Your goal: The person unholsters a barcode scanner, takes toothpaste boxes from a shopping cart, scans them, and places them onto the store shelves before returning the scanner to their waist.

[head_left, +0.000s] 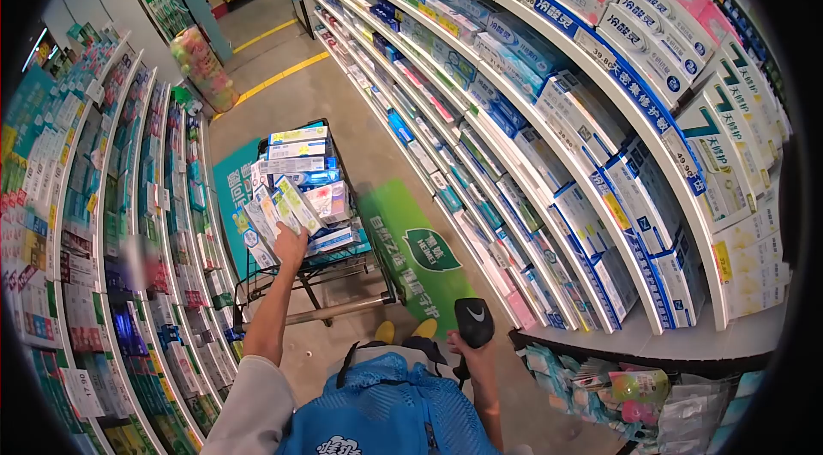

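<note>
My left hand (291,242) reaches down into a black wire shopping cart (381,271), its fingers closed around the near end of a white toothpaste box (276,208). Beside that one lies a green-and-white toothpaste box (300,204). More boxes fill the cart, among them a white one with pink flowers (328,201) and a stack of white cartons (296,150) at the far end. Down by my right side, my right hand (473,354) grips the handle of a black handheld scanner (474,322), whose head points up. Part of the left fingers is hidden.
Curved-looking shelves of toothpaste boxes (557,112) line the right, with a hanging basket of packets (639,395) low down. Shelves with more boxes (86,266) stand on the left. A green floor sticker (420,249) lies beside the cart; yellow floor stripes (283,76) cross the aisle ahead.
</note>
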Available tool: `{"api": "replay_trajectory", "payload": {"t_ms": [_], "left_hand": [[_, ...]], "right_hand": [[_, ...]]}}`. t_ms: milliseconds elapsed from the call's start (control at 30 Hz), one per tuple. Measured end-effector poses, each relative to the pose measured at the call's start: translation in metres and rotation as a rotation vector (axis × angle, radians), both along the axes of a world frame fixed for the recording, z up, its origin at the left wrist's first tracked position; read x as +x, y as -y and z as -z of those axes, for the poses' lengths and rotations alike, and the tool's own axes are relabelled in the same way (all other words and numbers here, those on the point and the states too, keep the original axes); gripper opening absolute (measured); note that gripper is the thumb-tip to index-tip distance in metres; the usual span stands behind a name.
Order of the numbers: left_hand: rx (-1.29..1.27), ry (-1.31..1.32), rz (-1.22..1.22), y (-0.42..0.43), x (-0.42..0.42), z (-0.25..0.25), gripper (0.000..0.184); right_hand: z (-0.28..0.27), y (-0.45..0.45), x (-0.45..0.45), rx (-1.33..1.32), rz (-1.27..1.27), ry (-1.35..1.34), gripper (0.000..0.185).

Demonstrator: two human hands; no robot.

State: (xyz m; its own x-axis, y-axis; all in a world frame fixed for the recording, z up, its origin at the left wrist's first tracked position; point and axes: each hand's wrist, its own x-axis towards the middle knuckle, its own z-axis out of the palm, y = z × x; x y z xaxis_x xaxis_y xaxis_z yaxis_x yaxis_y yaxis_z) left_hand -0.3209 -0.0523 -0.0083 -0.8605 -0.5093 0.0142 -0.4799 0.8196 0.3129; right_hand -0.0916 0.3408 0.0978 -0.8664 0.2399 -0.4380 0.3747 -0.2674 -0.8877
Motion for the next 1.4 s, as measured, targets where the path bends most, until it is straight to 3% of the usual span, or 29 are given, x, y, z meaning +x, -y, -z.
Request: {"api": "replay_trajectory", "payload": {"t_ms": [200, 300, 400, 433, 500, 567, 633, 700, 767, 800, 900, 1100, 1233, 1367, 1400], "left_hand": [[-0.092, -0.222, -0.222, 0.0, 0.012, -0.057, 0.044], [-0.075, -0.302, -0.22, 0.016, 0.046, -0.085, 0.035], [0.105, -0.625, -0.152, 0.022, 0.092, -0.11, 0.025], [0.098, -0.625, -0.158, 0.024, 0.103, -0.114, 0.025], [0.981, -0.514, -0.422, 0.026, 0.123, -0.125, 0.025], [1.116, -0.539, -0.434, -0.005, 0.128, -0.137, 0.028], [1.434, -0.483, -0.445, -0.028, 0.131, -0.14, 0.031], [1.507, -0.359, -0.333, -0.044, 0.132, -0.142, 0.031], [1.655, -0.215, -0.277, -0.065, 0.128, -0.145, 0.031], [1.667, -0.184, -0.263, -0.075, 0.126, -0.147, 0.031], [1.696, 0.022, -0.239, -0.101, 0.118, -0.151, 0.031], [1.6, 0.142, -0.175, -0.135, 0.1, -0.139, 0.027], [1.654, 0.268, -0.119, -0.14, 0.084, -0.132, 0.028], [1.831, 0.604, -0.121, -0.134, 0.076, -0.114, 0.034], [1.925, 0.705, -0.029, -0.128, 0.072, -0.107, 0.038]], "right_hand": [[0.005, -0.022, -0.008, -0.025, -0.044, -0.005, 0.022], [0.016, -0.034, -0.014, 0.052, -0.125, -0.022, 0.026], [0.013, -0.038, -0.025, 0.042, -0.121, -0.03, 0.026], [0.015, -0.038, -0.028, 0.037, -0.129, -0.029, 0.026], [0.02, -0.04, -0.036, 0.062, -0.197, -0.018, 0.026], [0.007, -0.034, -0.047, 0.015, -0.191, -0.017, 0.024], [-0.004, -0.027, -0.06, -0.021, -0.165, -0.012, 0.023], [-0.011, -0.026, -0.069, -0.125, -0.208, -0.097, 0.024], [-0.008, -0.027, -0.077, -0.057, -0.202, -0.207, 0.027], [-0.015, -0.029, -0.082, -0.082, -0.191, -0.217, 0.035], [-0.027, -0.03, -0.092, -0.194, -0.113, -0.354, 0.047], [-0.013, -0.037, -0.084, -0.282, -0.097, -0.324, 0.072], [0.002, -0.037, -0.086, -0.158, 0.034, -0.37, 0.065], [-0.001, -0.029, -0.092, -0.23, 0.073, -0.399, 0.059], [-0.003, -0.028, -0.093, -0.203, 0.109, -0.305, 0.057]]}}
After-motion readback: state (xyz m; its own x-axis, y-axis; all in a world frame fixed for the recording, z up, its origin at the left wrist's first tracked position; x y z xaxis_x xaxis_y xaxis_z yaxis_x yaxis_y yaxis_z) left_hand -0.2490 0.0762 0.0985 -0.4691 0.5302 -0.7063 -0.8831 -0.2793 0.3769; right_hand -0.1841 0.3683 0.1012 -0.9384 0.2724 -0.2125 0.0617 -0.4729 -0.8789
